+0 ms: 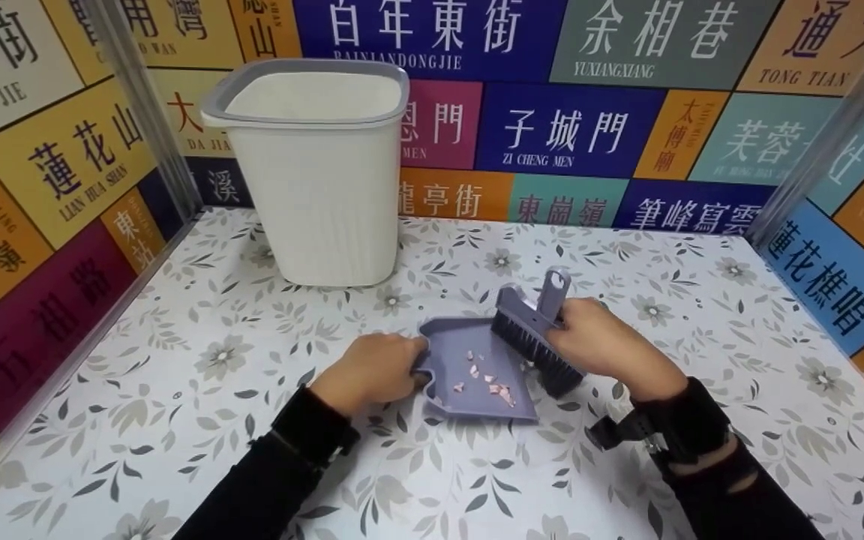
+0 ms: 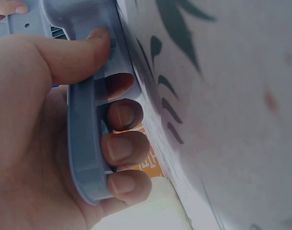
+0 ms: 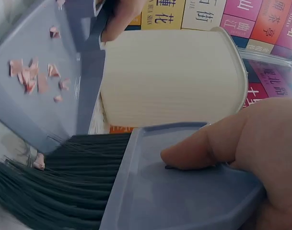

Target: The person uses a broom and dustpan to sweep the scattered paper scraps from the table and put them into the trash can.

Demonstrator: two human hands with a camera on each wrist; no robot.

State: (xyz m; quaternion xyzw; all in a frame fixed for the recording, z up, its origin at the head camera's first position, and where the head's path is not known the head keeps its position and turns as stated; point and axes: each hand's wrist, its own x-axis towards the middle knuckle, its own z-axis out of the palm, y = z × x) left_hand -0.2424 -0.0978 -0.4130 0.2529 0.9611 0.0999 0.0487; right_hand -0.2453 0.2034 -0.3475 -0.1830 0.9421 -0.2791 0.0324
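A grey-purple dustpan (image 1: 462, 341) lies on the table with several pink scraps (image 1: 493, 381) in it. Curled around its handle (image 2: 83, 143) are the fingers of my left hand (image 1: 376, 367), the thumb laid along the top. My right hand (image 1: 597, 337) grips a matching hand brush (image 1: 526, 315), its thumb pressed on the brush's flat back in the right wrist view. The dark bristles (image 3: 74, 177) bend at the dustpan's open front lip. One pink scrap (image 3: 39, 161) sits right at the bristles, by that lip.
A tall white bin (image 1: 319, 187) with a grey rim stands at the back left, behind the dustpan. The tabletop (image 1: 237, 450) has a leaf and flower print. Walls with coloured sign panels (image 1: 574, 127) enclose the back and both sides.
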